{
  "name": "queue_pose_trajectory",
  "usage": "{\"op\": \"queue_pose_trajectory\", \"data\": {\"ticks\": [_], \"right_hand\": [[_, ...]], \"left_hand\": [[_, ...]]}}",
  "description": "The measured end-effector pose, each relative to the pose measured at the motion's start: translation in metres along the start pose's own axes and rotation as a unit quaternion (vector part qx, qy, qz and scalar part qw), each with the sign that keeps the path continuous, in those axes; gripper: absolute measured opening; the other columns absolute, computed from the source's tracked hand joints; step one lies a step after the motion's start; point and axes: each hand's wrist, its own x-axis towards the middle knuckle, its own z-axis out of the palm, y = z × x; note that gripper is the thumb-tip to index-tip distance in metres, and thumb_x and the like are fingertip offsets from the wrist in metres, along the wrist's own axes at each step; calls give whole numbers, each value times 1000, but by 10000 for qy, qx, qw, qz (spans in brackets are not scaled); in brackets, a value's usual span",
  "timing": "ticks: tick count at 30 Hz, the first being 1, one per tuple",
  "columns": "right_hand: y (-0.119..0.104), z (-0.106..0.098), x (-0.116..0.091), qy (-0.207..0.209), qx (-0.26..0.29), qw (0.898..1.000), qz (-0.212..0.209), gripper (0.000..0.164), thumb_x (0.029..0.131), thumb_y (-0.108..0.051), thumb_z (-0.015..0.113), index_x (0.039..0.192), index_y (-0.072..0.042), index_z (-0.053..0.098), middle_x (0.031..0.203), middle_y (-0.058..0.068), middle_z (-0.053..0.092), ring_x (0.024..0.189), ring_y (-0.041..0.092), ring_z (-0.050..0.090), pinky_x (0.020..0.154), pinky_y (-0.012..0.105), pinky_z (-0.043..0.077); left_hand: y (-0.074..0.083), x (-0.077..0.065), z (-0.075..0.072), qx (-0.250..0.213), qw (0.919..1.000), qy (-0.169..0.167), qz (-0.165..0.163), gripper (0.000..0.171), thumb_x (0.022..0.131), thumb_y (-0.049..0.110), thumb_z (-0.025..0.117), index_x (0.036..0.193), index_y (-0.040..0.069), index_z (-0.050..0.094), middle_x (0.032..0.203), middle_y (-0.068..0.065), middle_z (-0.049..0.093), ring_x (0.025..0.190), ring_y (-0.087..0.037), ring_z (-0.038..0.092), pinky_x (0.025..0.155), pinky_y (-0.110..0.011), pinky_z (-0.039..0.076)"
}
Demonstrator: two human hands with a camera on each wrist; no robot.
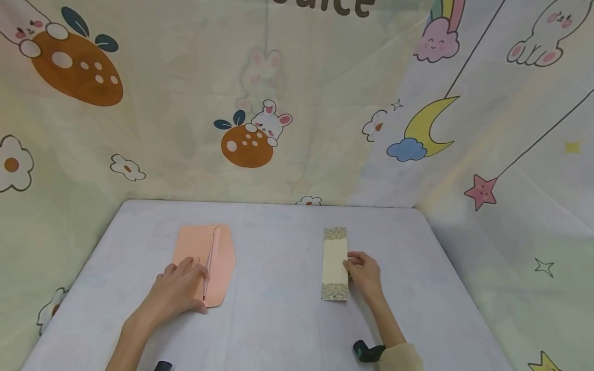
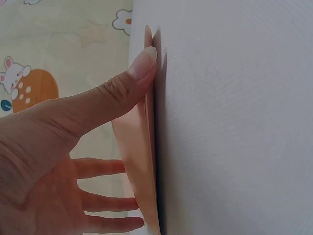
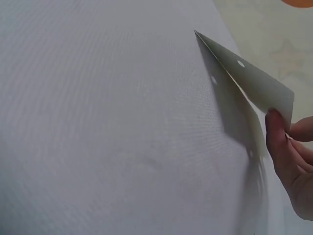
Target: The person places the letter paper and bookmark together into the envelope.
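A peach paper envelope (image 1: 227,268) lies on the left part of the white table, its overlapping flaps parting in a narrow slit. My left hand (image 1: 176,291) rests on it with fingers spread; in the left wrist view the thumb (image 2: 117,95) lies along the envelope's edge. To the right is a narrow cream card (image 1: 335,263) with speckled patterned bands at both ends. My right hand (image 1: 366,273) pinches the card's right edge between thumb and fingers. Seen from the right wrist, the card (image 3: 259,85) tilts up from the tabletop and has a small hole toward its far end.
The white tabletop (image 1: 274,324) stretches between and around both hands. Behind it and at its sides hangs a cloth backdrop (image 1: 185,129) printed with cartoons. Black camera mounts show near my right wrist (image 1: 368,352) and at the bottom edge by my left forearm.
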Motion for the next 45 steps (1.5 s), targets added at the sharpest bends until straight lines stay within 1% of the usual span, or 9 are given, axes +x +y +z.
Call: {"op": "queue_pose_trajectory", "data": {"ticks": [3, 6, 9, 15, 22, 29, 33, 39, 45], "right_hand": [[2, -1, 0, -155, 289, 9994, 116, 35, 94, -9, 68, 127, 3, 64, 111, 22, 72, 75, 16, 68, 64, 28, 58], [5, -2, 0, -312, 576, 9977, 158, 36, 96, -9, 67, 128, 4, 62, 113, 23, 72, 74, 17, 68, 63, 28, 58], [6, -3, -1, -422, 822, 9956, 159, 36, 96, -9, 66, 129, 5, 61, 113, 22, 72, 76, 18, 70, 64, 28, 59], [5, -1, -4, -539, 1148, 9918, 153, 34, 96, -9, 67, 128, 5, 61, 107, 20, 74, 82, 20, 72, 66, 30, 61], [1, 0, -8, -672, 1219, 9902, 94, 36, 96, -11, 68, 128, 3, 61, 110, 20, 74, 84, 20, 72, 68, 33, 62], [0, 4, -8, -733, 1318, 9885, 115, 36, 95, -8, 69, 128, 4, 61, 105, 18, 74, 80, 21, 72, 66, 33, 61], [-3, 5, -9, -787, 1367, 9874, 87, 36, 95, -8, 69, 129, 3, 61, 104, 17, 74, 81, 21, 71, 66, 32, 61], [-7, 8, -11, -839, 1240, 9887, 27, 37, 95, -11, 70, 129, 3, 61, 105, 17, 74, 84, 20, 72, 67, 32, 60], [-10, 13, -10, -843, 1208, 9891, 40, 36, 95, -8, 70, 128, 3, 62, 102, 16, 74, 80, 20, 72, 64, 31, 60]], "left_hand": [[0, 0, 0, 3, 10000, 1, -3, 67, 54, 43, 98, 107, 27, 59, 144, -25, 50, 114, -58, 51, 84, -72, 41], [0, 0, 0, 6, 10000, 4, 12, 67, 54, 43, 98, 106, 27, 59, 143, -26, 51, 112, -58, 52, 83, -72, 42], [-1, 0, 0, 9, 10000, -5, -6, 67, 54, 43, 98, 106, 27, 59, 143, -26, 51, 113, -58, 52, 83, -72, 41], [-1, 0, 1, 23, 10000, -27, -25, 68, 54, 43, 98, 107, 27, 59, 144, -25, 50, 114, -58, 51, 84, -73, 41], [-1, 0, 0, 13, 10000, -18, -21, 67, 54, 43, 98, 107, 27, 59, 144, -25, 50, 114, -57, 52, 84, -72, 41], [0, 0, 0, 27, 10000, -19, -20, 67, 53, 43, 98, 106, 27, 59, 143, -25, 51, 113, -57, 52, 84, -72, 42], [1, 0, -1, -10, 10000, -19, -1, 67, 54, 43, 98, 106, 28, 59, 143, -25, 50, 113, -58, 51, 84, -72, 41], [0, 1, 0, 4, 10000, -10, 13, 67, 54, 43, 98, 107, 27, 59, 144, -25, 50, 114, -57, 52, 84, -71, 41], [0, 1, 0, 54, 10000, 19, 43, 67, 54, 42, 98, 106, 27, 59, 143, -25, 51, 112, -56, 52, 84, -71, 42]]}}
